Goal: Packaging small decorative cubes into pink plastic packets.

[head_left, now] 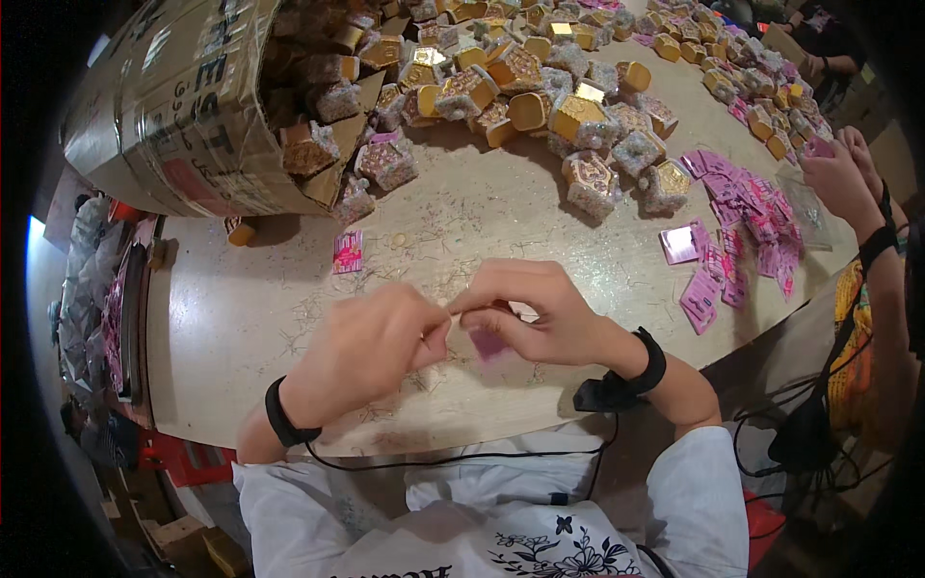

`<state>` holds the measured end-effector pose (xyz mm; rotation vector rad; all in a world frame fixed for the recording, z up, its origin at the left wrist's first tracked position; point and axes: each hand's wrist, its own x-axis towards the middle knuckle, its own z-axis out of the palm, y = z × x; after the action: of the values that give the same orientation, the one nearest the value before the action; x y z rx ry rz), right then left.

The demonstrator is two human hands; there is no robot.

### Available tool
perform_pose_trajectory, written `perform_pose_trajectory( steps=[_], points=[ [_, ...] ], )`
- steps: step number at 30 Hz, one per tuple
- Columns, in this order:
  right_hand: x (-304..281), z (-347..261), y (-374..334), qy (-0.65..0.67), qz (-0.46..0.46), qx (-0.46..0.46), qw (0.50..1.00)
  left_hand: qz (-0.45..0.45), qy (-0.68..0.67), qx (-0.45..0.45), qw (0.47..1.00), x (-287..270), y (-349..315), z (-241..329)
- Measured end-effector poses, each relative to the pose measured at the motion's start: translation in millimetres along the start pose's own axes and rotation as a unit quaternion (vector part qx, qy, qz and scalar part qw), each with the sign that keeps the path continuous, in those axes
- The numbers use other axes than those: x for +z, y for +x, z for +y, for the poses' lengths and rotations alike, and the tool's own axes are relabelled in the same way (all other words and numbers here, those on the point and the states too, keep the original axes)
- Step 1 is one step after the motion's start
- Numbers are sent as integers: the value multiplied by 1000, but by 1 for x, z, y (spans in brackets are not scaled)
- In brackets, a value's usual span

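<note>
Near centre, my right hand point(557, 308) pinches a pink packet point(488, 345). I cannot tell if my left hand point(363, 339) grips anything.

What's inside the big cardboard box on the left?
At the mouth of the cardboard box, glittery gold pieces are visible. Deeper in, the box's walls and shadow hide everything, so I can't tell how many more there are.

The person wears black wristbands point(279, 412) and a white flower-printed shirt point(453, 525).
</note>
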<state>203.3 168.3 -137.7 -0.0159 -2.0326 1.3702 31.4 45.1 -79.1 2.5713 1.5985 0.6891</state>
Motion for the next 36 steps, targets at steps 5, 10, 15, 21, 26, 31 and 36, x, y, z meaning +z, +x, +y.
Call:
perform_pose_trajectory(
  steps=[5,10,15,21,26,31,36],
  points=[
    [1,1,1,-79,76,-83,991,41,-250,-268,930,0,19,8],
    [-12,4,-3,-97,134,-8,986,-221,-432,-399,778,-13,72,-25],
    [-42,29,11,44,384,-14,922,-110,-118,-147,976,-1,145,-102],
    [-125,63,8,91,602,-21,793,14,220,63,973,93,233,-100],
    [-143,66,7,79,594,-31,800,-35,118,69,990,101,244,-104],
    [-117,21,9,-189,445,-126,866,196,-192,78,959,74,188,-69],
    [-82,-32,5,-216,218,-210,928,308,-112,115,938,50,122,-22]
  ],
)
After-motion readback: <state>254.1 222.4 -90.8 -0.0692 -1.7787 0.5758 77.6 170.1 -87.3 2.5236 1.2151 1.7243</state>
